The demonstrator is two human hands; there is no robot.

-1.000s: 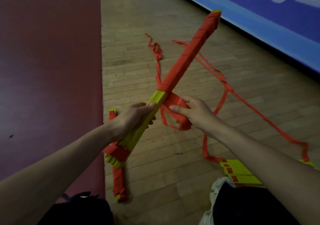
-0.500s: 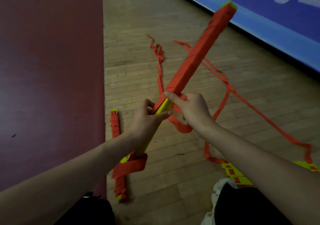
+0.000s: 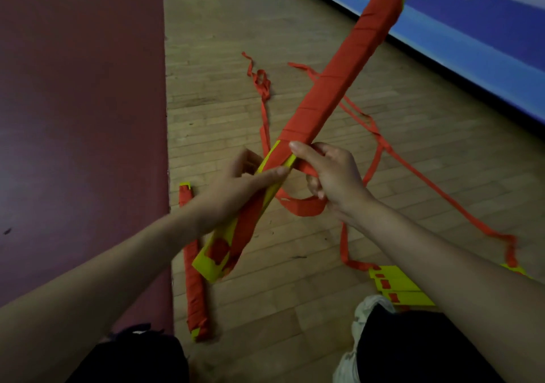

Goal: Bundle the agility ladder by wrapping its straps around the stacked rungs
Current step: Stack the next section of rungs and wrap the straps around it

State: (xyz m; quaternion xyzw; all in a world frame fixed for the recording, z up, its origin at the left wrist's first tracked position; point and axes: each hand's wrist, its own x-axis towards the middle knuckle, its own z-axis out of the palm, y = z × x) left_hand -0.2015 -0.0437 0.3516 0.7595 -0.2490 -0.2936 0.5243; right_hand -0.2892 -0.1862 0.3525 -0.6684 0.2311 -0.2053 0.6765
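My left hand (image 3: 236,188) grips the rung stack (image 3: 333,87), which runs toward the upper right, while my right hand (image 3: 330,176) pinches the strap (image 3: 300,207) just beside it.

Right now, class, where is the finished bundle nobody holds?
In the head view, the finished bundle lies on the wooden floor, left of centre, beside the red mat, partly behind the held bundle.
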